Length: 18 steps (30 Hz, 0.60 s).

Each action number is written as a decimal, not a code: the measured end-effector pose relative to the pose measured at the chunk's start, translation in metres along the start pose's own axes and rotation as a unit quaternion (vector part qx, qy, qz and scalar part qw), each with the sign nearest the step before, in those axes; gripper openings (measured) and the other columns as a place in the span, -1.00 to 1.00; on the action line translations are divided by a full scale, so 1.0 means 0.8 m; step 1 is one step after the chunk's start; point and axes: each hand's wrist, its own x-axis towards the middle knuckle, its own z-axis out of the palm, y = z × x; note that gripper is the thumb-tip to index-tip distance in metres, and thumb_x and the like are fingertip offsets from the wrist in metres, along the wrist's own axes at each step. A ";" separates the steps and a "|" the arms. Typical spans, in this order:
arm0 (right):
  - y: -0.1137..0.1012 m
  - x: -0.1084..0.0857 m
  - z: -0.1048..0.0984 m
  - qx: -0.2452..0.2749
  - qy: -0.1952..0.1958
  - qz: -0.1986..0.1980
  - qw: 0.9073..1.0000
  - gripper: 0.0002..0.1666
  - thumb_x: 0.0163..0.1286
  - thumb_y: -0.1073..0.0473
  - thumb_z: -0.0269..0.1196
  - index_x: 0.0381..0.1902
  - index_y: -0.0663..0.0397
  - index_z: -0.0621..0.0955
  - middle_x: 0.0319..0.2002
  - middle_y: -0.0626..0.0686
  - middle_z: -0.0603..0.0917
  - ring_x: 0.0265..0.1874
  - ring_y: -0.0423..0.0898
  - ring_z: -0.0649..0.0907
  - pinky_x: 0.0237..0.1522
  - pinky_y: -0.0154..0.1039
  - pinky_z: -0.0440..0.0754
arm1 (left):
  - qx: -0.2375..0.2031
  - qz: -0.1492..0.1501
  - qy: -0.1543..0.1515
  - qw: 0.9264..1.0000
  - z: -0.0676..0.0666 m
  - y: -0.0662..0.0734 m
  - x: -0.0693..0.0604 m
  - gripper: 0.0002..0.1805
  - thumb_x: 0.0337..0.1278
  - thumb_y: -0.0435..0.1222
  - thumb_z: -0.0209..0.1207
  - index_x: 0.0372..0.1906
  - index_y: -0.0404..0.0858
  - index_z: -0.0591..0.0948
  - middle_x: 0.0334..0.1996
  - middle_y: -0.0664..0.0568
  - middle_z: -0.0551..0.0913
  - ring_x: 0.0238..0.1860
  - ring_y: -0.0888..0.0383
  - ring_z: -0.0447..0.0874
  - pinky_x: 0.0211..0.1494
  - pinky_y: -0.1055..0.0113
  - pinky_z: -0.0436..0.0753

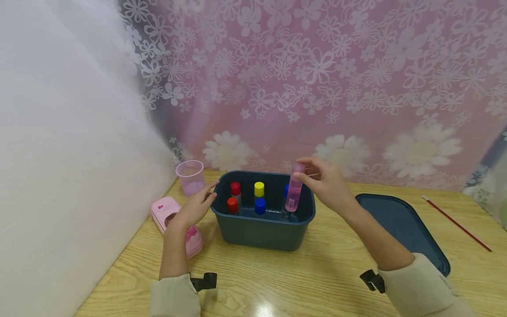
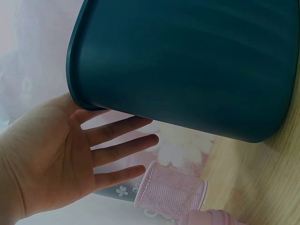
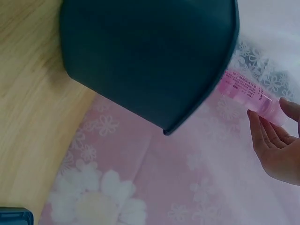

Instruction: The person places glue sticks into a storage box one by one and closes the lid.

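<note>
My right hand (image 1: 328, 186) pinches a pink translucent bottle (image 1: 295, 189) near its top, between thumb and fingers. The bottle stands nearly upright, slightly tilted, with its lower end inside the right part of a dark blue-green bin (image 1: 261, 235). In the right wrist view the same bottle (image 3: 248, 93) shows printed text and passes behind the bin's rim. At the bin's left end my left hand (image 1: 194, 208) touches the rim, its fingers extended in the left wrist view. Inside stand several clear bottles with red caps (image 1: 235, 188), a yellow cap (image 1: 259, 189) and blue caps (image 1: 260, 205).
A pink mesh cup (image 1: 191, 179) stands behind the left hand. Partly under the left forearm lies a pink pencil case (image 1: 164, 211). To the right are a dark lid (image 1: 396, 224) and a thin red stick (image 1: 455, 222). Floral cloth (image 1: 297, 88) hangs behind the table.
</note>
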 end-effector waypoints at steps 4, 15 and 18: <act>0.006 -0.004 0.013 0.004 -0.006 0.009 1.000 -0.61 0.25 0.20 0.25 0.02 0.22 0.53 -0.23 0.12 0.64 -0.26 -0.02 0.63 -0.19 -0.11 0.59 | 0.001 0.002 0.000 1.000 0.000 0.001 0.000 -0.49 0.42 -0.15 -0.19 0.40 -0.13 0.15 0.15 -0.25 0.41 0.14 -0.13 0.37 0.14 -0.12 0.30; 0.022 -0.021 0.037 0.005 -0.027 0.047 0.999 -0.64 0.24 0.19 0.26 -0.02 0.16 0.53 -0.27 0.06 0.63 -0.28 -0.03 0.63 -0.21 -0.12 0.59 | -0.001 0.007 0.004 1.000 0.000 0.003 -0.001 -0.49 0.41 -0.19 -0.18 0.39 -0.17 0.16 0.14 -0.27 0.41 0.14 -0.13 0.38 0.15 -0.11 0.29; 0.025 -0.024 0.041 0.005 -0.033 0.053 0.998 -0.65 0.24 0.20 0.27 -0.02 0.17 0.53 -0.26 0.06 0.63 -0.25 -0.02 0.63 -0.21 -0.12 0.59 | -0.001 0.007 0.003 1.000 0.000 0.003 -0.001 -0.49 0.41 -0.19 -0.18 0.39 -0.17 0.16 0.14 -0.27 0.40 0.14 -0.13 0.37 0.15 -0.12 0.29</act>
